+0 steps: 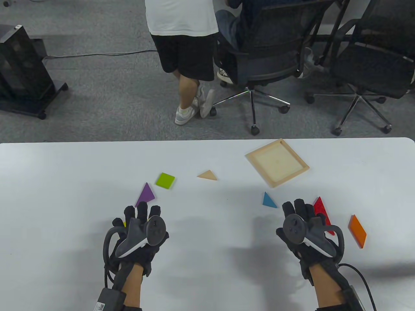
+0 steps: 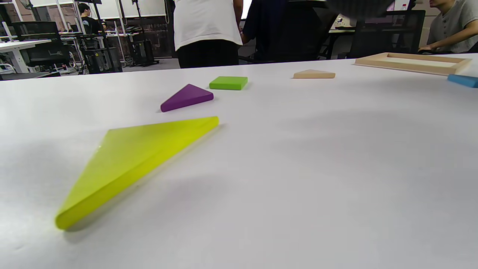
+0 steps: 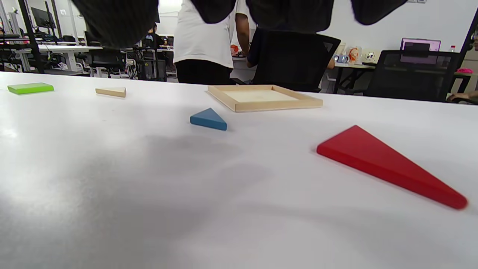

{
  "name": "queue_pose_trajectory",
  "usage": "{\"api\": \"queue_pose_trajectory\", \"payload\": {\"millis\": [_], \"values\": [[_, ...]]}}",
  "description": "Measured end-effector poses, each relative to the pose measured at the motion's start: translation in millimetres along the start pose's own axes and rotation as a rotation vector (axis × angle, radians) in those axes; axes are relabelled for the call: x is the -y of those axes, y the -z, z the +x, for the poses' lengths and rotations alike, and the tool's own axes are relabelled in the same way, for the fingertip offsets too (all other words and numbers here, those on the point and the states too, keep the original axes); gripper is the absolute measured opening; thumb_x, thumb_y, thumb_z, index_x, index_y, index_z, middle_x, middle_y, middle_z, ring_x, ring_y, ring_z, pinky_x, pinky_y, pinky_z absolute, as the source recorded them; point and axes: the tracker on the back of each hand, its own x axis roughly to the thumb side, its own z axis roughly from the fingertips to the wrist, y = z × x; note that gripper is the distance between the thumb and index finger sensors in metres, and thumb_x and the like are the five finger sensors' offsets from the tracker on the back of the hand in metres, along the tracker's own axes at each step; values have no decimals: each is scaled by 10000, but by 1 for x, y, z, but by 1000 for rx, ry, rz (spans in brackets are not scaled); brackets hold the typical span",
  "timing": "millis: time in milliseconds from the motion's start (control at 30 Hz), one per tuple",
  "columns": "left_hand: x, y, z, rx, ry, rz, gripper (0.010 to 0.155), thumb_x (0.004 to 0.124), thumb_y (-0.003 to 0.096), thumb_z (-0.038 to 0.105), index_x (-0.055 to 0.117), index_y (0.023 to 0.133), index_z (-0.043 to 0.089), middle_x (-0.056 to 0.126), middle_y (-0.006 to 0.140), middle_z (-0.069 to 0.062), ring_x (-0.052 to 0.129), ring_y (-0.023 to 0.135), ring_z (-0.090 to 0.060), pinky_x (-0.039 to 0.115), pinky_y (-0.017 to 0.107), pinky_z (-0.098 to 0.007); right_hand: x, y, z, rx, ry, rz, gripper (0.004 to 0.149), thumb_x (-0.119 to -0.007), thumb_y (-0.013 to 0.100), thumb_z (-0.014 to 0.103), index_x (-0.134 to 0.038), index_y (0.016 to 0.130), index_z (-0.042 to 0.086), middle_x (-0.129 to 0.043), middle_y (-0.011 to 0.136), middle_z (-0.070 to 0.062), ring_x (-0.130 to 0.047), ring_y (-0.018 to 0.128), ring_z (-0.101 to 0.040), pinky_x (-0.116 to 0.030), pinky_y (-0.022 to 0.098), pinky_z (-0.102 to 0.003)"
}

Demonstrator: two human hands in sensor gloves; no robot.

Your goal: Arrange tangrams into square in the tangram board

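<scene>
Board (image 1: pixel 277 167) sits empty, skewed, at worktop's far right; pieces scattered. Left hand (image 1: pixel 137 231), right hand (image 1: pixel 304 228) held loose, nothing gripped. Risk: board nudged during insertion, triangles jammed if wrongly turned.

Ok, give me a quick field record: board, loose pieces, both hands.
board: wooden tangram board, empty, far right of table
left side pieces: yellow triangle, purple triangle, green square, beige triangle
right side pieces: blue triangle, red triangle, orange parallelogram
left hand: over yellow triangle, holds nothing
right hand: over red triangle, holds nothing
</scene>
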Motion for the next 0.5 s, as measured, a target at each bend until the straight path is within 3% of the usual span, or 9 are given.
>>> {"api": "queue_pose_trajectory", "payload": {"millis": [267, 500], "values": [[0, -1, -7, -26, -9, -5, 812, 598, 540, 541, 277, 1175, 150, 197, 1195, -291, 285, 1036, -687, 358, 614, -840, 17, 15, 4, 1, -13, -51, 729, -765, 498, 422, -506, 1122, 149, -462, 1191, -169, -536, 1072, -501, -470, 746, -715], [5, 0, -11, -40, -20, -26, 812, 599, 540, 540, 277, 1175, 149, 201, 1195, -293, 287, 1037, -686, 359, 615, -840, 36, 48, 12, -8, -77, -53, 667, -791, 493, 365, -604, 1087, 125, -600, 1143, -178, -659, 1008, -492, -521, 739, -696]]}}
